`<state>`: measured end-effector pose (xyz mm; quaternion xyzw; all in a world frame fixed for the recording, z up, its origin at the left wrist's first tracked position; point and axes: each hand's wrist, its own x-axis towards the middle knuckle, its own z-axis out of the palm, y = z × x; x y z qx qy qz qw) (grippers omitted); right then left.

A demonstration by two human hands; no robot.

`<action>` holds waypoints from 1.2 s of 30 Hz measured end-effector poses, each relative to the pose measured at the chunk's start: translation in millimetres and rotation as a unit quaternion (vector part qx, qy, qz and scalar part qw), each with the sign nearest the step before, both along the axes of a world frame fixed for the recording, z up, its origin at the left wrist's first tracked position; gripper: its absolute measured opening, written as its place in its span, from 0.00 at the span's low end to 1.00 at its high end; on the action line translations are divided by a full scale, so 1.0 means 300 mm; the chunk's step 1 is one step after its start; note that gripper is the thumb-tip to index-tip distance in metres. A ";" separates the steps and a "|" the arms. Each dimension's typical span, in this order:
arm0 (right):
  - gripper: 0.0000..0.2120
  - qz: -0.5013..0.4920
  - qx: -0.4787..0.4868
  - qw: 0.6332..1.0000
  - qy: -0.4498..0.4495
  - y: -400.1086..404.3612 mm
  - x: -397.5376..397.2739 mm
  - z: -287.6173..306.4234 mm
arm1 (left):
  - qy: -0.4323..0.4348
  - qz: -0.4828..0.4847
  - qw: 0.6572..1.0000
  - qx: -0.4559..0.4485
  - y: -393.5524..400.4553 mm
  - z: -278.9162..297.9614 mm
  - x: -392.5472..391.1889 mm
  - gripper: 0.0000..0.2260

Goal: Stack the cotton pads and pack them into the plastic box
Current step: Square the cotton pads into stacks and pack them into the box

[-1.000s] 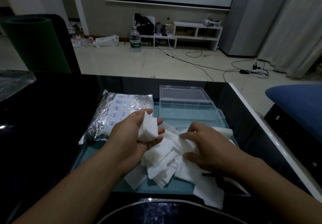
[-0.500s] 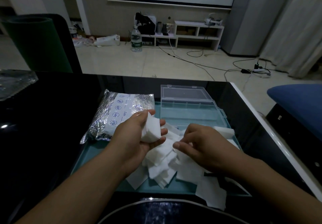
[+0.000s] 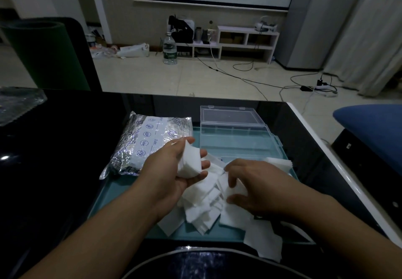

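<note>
A small stack of cotton pads [image 3: 188, 161] is gripped in the left hand [image 3: 174, 170], fingers curled round it, above the teal tray [image 3: 113, 194] on the bench. The right hand [image 3: 256, 187], flat on the loose pad heap [image 3: 202, 202] a second ago, is now seen pinching one pad between thumb and fingers [image 3: 230, 181]. Judgement: another pad is about to be added to the stack. The clear plastic box [image 3: 235, 135] lies open and unfilled behind the heap; packing is not yet begun. A foil packet [image 3: 150, 141] lies left of the box.
</note>
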<state>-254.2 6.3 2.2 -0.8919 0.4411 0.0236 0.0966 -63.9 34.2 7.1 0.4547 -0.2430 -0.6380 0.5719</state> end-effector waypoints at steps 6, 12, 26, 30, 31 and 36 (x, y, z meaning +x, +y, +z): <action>0.20 0.026 -0.012 0.999 0.033 0.008 -0.003 0.022 | -0.005 -0.004 1.000 0.003 0.001 0.000 -0.004 0.11; 0.14 -0.018 0.010 0.998 -0.060 0.012 -0.012 0.035 | -0.011 -0.002 1.000 0.008 0.000 -0.005 -0.003 0.11; 0.14 -0.020 0.046 0.998 -0.034 0.006 -0.011 0.016 | -0.009 0.000 1.000 0.012 0.001 -0.009 -0.007 0.11; 0.17 -0.030 0.041 0.996 -0.073 0.013 -0.020 0.039 | -0.014 0.001 1.000 0.011 0.001 -0.005 -0.007 0.11; 0.17 -0.034 0.037 0.995 -0.090 0.012 -0.023 0.047 | -0.016 0.001 1.000 0.011 0.001 -0.005 -0.006 0.11; 0.14 -0.059 0.017 0.984 -0.167 0.004 -0.040 0.055 | -0.022 0.004 1.000 0.011 0.002 -0.003 -0.007 0.11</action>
